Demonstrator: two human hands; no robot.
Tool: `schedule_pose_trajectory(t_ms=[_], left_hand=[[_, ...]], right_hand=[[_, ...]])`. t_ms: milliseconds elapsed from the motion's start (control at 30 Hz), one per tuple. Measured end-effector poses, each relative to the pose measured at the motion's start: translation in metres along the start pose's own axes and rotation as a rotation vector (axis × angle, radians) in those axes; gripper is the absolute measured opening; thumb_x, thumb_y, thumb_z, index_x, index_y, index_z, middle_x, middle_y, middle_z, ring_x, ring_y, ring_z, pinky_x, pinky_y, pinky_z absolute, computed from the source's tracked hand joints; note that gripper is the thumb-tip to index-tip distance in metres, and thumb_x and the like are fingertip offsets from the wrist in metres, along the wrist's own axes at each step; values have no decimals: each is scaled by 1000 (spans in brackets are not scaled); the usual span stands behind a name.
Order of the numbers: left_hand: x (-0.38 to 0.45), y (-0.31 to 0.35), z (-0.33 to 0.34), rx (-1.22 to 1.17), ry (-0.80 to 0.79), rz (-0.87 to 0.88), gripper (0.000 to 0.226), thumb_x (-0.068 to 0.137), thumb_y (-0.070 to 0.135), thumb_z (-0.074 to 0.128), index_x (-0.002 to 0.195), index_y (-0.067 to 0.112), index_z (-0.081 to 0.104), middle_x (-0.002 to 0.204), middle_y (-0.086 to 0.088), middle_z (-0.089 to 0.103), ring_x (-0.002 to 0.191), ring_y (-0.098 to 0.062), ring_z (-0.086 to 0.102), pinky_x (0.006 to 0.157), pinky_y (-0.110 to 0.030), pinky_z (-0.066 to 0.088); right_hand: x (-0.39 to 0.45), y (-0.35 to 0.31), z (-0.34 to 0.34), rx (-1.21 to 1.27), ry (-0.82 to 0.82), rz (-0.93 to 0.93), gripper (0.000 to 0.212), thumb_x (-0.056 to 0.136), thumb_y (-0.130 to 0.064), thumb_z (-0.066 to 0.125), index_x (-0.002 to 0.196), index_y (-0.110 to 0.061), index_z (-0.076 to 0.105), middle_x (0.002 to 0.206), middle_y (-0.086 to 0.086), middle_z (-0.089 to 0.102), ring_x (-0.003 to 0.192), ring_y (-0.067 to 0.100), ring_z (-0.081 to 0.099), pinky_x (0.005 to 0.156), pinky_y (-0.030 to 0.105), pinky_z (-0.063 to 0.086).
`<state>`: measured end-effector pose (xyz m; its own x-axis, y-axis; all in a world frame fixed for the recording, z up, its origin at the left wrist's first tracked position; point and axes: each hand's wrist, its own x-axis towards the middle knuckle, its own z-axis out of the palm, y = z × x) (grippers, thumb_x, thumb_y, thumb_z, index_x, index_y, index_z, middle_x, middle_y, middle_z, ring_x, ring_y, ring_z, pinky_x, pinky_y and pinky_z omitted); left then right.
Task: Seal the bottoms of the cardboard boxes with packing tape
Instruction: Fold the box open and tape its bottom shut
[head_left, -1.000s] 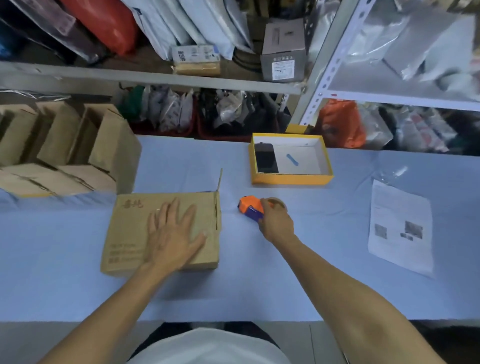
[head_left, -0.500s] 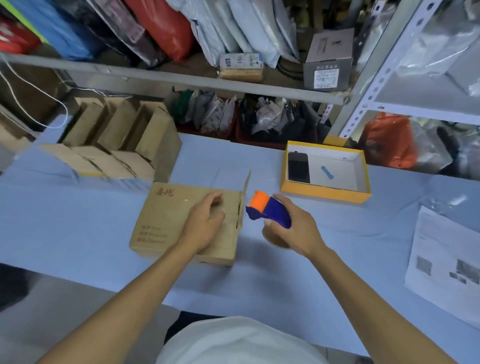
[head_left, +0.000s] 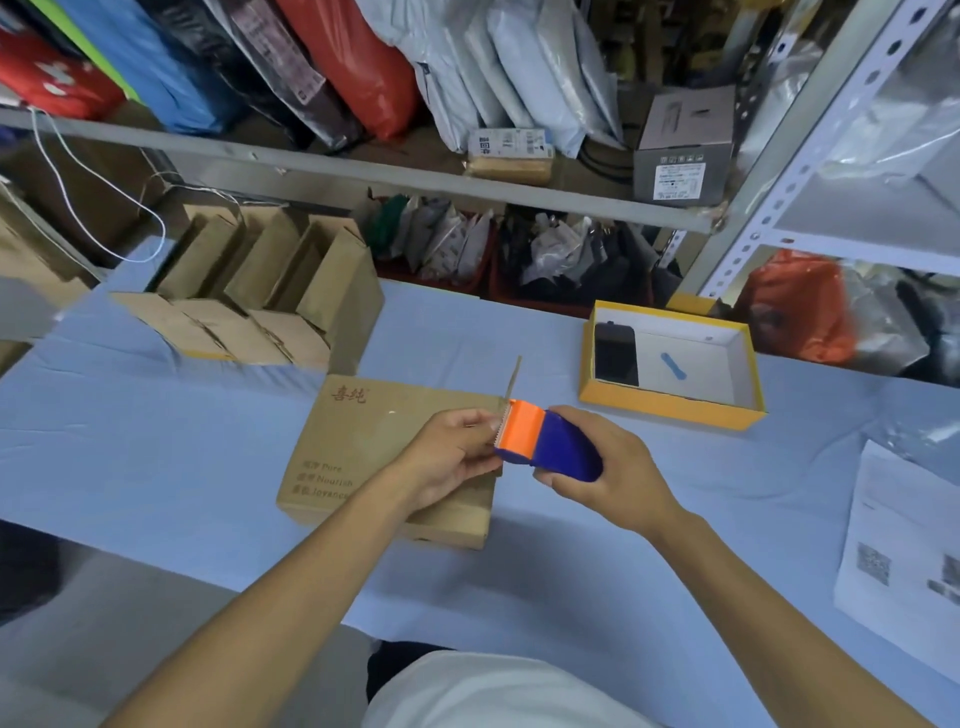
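Note:
A brown cardboard box (head_left: 358, 447) with red characters lies on the blue table, one flap standing up at its far right corner. My right hand (head_left: 608, 473) grips a blue and orange tape dispenser (head_left: 545, 441) held above the box's right edge. My left hand (head_left: 452, 452) hovers over the box and pinches at the orange toothed end of the dispenser, where the tape end sits. The tape itself is too thin to make out.
A row of several folded cardboard boxes (head_left: 260, 306) stands at the back left. A yellow tray (head_left: 670, 405) with a phone sits at the back right. A printed sheet (head_left: 904, 551) lies at the right. Metal shelving (head_left: 395, 176) full of bags rises behind the blue table (head_left: 130, 441).
My right hand lifted the dispenser off the table and brought it over the box's right edge. My left hand left the box top and rose to pinch the dispenser's orange end.

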<state>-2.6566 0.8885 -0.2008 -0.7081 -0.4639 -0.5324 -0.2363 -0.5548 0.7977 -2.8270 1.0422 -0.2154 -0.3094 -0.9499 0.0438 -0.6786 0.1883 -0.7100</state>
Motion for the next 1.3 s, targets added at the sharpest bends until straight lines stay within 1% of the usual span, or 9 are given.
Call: schedule_pose_trajectory(t_ms=[267, 367, 467, 633, 733, 833, 1000, 1200, 1300], left_hand=[[2, 3, -6, -67, -89, -41, 17, 101, 21, 53, 108, 15, 67, 98, -4, 71, 88, -15, 68, 74, -26, 54], [4, 3, -8, -131, -102, -74, 20, 101, 17, 51, 111, 9, 67, 95, -7, 69, 82, -16, 64, 70, -26, 53], [4, 4, -6, -179, -89, -117, 23, 100, 7, 48, 112, 4, 67, 95, -10, 70, 80, -17, 62, 66, -24, 50], [6, 5, -3, -59, -22, -124, 31, 93, -5, 54, 122, 0, 62, 99, -15, 68, 86, -19, 64, 74, -26, 51], [5, 7, -1, 6, 2, -128, 28, 91, -3, 58, 118, 3, 64, 98, -13, 71, 90, -19, 68, 78, -28, 55], [4, 9, -1, 94, 22, -150, 22, 92, -2, 58, 112, 1, 66, 99, -14, 74, 93, -22, 72, 79, -33, 58], [3, 13, 6, 340, 218, -49, 10, 89, -5, 63, 91, -1, 72, 90, -15, 75, 78, -22, 75, 62, -30, 60], [3, 18, 9, 542, 318, 38, 23, 85, -9, 57, 75, 5, 72, 73, -10, 72, 62, -23, 72, 53, -27, 57], [4, 14, 10, 646, 348, 48, 25, 83, -10, 54, 75, 7, 71, 78, -10, 71, 68, -22, 69, 54, -26, 56]], right_hand=[[5, 2, 4, 46, -46, 35, 75, 74, -53, 79, 137, -38, 41, 130, -18, 54, 112, 8, 54, 83, 25, 56], [7, 2, 6, 72, -57, 39, 74, 75, -51, 80, 137, -37, 42, 131, -17, 54, 113, 8, 54, 84, 26, 57], [8, 0, 6, 120, -66, 44, 74, 74, -54, 79, 136, -41, 40, 131, -24, 52, 116, 2, 51, 82, 20, 55], [7, -3, 4, 124, -93, 24, 74, 74, -56, 77, 136, -44, 39, 129, -28, 51, 119, -2, 48, 81, 16, 52], [6, -1, 4, 111, -100, 30, 74, 73, -54, 78, 135, -45, 38, 127, -31, 48, 118, -6, 47, 80, 14, 50], [3, 2, 4, 97, -110, 21, 76, 73, -51, 81, 137, -41, 40, 130, -24, 52, 116, 0, 50, 83, 18, 53], [1, 3, 8, 58, -109, 9, 75, 74, -55, 78, 136, -43, 38, 131, -21, 53, 116, 3, 51, 84, 20, 54], [7, 4, 8, 20, -136, -4, 74, 73, -62, 74, 134, -49, 34, 128, -23, 54, 112, 3, 53, 82, 19, 53], [11, 7, 7, -14, -175, -16, 75, 73, -62, 74, 136, -48, 35, 129, -20, 55, 110, 9, 55, 84, 26, 56]])
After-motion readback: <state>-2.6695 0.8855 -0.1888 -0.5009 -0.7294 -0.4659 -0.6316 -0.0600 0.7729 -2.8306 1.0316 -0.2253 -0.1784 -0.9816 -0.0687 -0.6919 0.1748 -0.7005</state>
